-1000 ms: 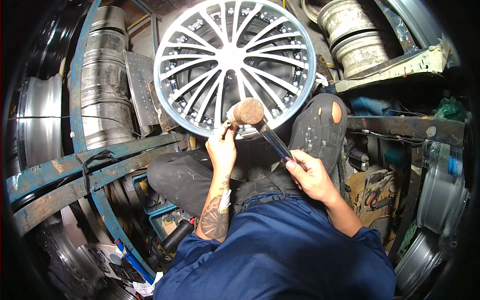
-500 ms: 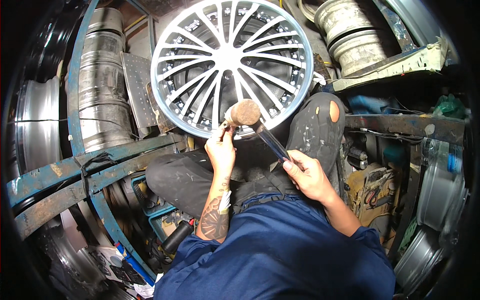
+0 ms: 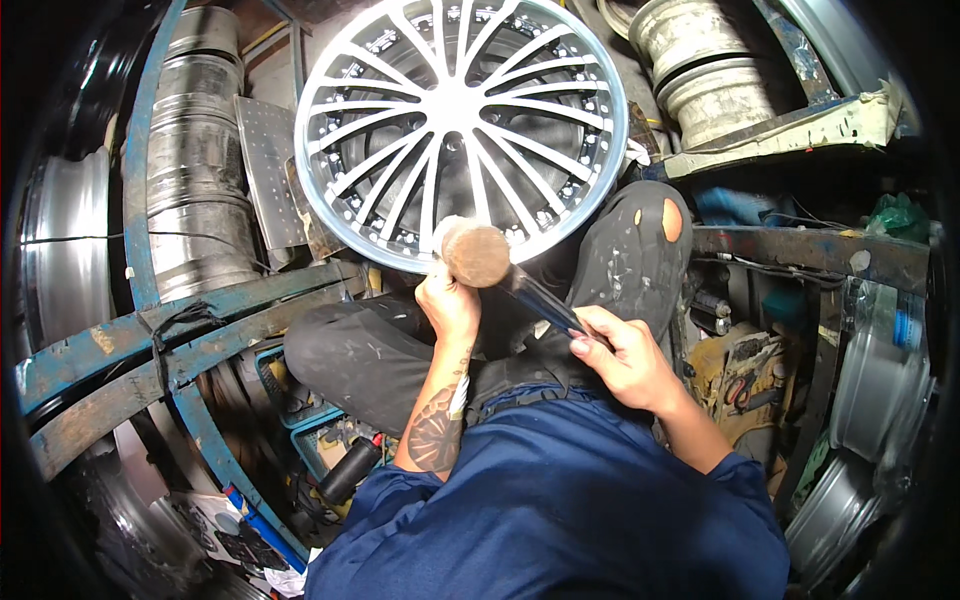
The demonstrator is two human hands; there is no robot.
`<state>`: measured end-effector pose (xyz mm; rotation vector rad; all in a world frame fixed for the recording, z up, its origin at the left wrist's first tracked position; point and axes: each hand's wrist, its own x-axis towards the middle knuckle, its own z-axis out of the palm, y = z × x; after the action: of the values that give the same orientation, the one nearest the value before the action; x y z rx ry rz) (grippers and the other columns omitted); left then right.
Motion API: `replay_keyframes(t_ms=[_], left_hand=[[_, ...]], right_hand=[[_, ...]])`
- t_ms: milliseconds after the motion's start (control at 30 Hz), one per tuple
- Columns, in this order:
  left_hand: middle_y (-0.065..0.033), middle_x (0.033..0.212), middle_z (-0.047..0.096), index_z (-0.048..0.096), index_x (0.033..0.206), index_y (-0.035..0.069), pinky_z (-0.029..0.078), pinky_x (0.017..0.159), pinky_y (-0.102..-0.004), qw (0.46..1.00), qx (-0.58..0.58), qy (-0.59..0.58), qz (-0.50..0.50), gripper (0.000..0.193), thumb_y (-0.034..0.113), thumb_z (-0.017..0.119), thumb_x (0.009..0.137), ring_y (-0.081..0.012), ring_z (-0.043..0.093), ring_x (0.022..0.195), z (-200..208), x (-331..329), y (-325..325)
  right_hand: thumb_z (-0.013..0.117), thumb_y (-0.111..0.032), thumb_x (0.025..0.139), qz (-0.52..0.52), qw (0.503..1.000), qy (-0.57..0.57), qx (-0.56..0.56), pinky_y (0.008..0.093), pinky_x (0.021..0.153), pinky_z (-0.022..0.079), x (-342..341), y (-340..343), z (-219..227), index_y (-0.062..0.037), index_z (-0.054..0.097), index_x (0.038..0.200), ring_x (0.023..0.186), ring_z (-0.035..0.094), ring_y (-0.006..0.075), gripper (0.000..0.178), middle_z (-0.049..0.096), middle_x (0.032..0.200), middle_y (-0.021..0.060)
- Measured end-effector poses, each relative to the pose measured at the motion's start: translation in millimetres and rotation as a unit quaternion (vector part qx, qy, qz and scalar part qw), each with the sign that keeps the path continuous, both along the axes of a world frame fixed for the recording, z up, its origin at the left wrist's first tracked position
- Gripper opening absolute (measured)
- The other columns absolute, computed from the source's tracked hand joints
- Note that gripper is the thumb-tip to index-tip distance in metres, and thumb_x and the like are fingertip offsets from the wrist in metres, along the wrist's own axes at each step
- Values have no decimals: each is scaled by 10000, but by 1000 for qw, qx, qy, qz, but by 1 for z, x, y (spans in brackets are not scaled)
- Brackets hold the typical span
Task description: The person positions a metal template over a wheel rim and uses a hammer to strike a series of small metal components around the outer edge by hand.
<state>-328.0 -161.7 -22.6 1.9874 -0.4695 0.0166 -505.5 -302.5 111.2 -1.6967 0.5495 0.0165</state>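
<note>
A large multi-spoke alloy wheel (image 3: 458, 110), silver-white with a blue-grey lip, lies face up in front of my knees. My right hand (image 3: 622, 352) is closed round the dark handle of a mallet (image 3: 478, 255). Its worn, brownish round head covers part of the wheel's near edge. Just under the head, my left hand (image 3: 447, 303) is closed at the wheel's near lip. Whatever its fingers pinch is hidden behind the mallet head. Small bolts dot the ring inside the lip.
Stacked metal wheel barrels (image 3: 200, 150) stand at the left behind a blue metal frame (image 3: 145, 180). More barrels (image 3: 710, 75) are stacked at the far right. Teal crates (image 3: 318, 428) with tools sit by my left leg. Silver rims (image 3: 878, 390) lean at the right.
The mallet head has come down and slightly left, nearer my left hand. My left hand has drawn back a little towards me, and its fingertips are now covered.
</note>
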Motion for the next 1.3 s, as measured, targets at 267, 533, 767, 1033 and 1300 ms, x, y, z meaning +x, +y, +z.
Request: replay_keyframes(t_ms=[267,533,767,1033,1300], left_hand=[[-210,735,662,692,895,-17,508,604,-343,1000,8,6,1,142,-62,604,793,-317,704,674,1,2,-4],[-225,776,672,694,953,-31,511,640,-324,998,10,50,-26,193,-58,560,817,-253,716,706,1,2,0],[-127,1037,738,704,1106,-70,556,862,-277,978,-141,150,25,216,-95,623,907,-132,678,944,29,-5,5],[-76,889,735,773,1026,76,487,772,-317,980,21,13,-197,210,35,702,833,-193,604,868,67,41,-18],[-72,738,591,762,968,18,487,689,-311,952,99,35,-287,169,29,759,799,-167,574,750,43,66,-45]], right_hand=[[619,-261,967,23,998,52,-39,328,655,467,3,-7,15,-20,598,1169,666,585,213,315,641,793,133],[624,-318,971,22,991,125,-45,327,653,481,3,-8,5,-26,607,1190,661,594,153,365,648,799,147],[634,-292,981,-46,999,-28,7,244,592,453,-22,-18,3,20,620,1174,617,527,67,367,629,735,27],[563,-329,1022,-133,974,-34,181,201,448,321,-39,-20,-7,-4,603,1171,488,381,21,360,465,607,-33],[562,-350,1022,-147,972,-29,181,195,444,322,-51,-15,-11,-8,596,1176,481,373,16,377,451,601,-45]])
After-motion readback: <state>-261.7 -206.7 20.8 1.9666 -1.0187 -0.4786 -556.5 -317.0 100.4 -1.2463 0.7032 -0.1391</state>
